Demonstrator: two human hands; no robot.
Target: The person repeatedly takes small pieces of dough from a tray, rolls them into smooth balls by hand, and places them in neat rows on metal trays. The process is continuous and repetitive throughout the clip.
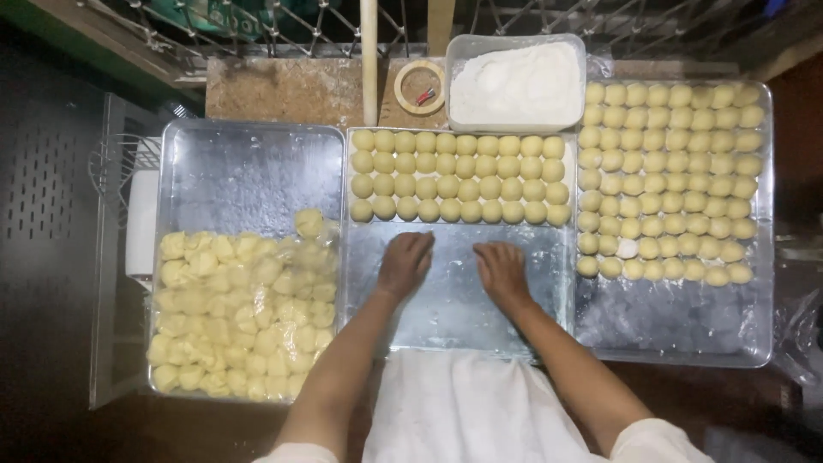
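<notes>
While both palms are pressing down on the floured floor of the middle tray [454, 334], the left hand [405, 264] and the right hand [501, 272] are lying side by side, a small gap between them, just below the lowest row of dough balls [459, 176]. Each grip is curled over, fingers together, palm down; whether a dough piece is sitting under either palm, cannot tell, since the hands are covering that spot. The dough balls in this tray are looking pale yellow, round, smooth, roughly equal in size, sitting in four tidy rows that are touching one another and filling the far half of the tray; the near half is showing bare metal dusted white. Left of it, a second metal tray [249, 163] is holding a heap of rough-cut dough chunks [240, 309], same yellow, irregular and blocky, piled against each other in the near part under what looks like clear film. On the right, a third tray [677, 330] is carrying many more rolled balls [669, 180] in close rows, one of them looking whiter than the rest. Behind the trays, a clear tub of white flour [517, 84] and a roll of tape [419, 87] are sitting on the counter [283, 90]. A white apron [459, 411] is showing at the bottom edge.
</notes>
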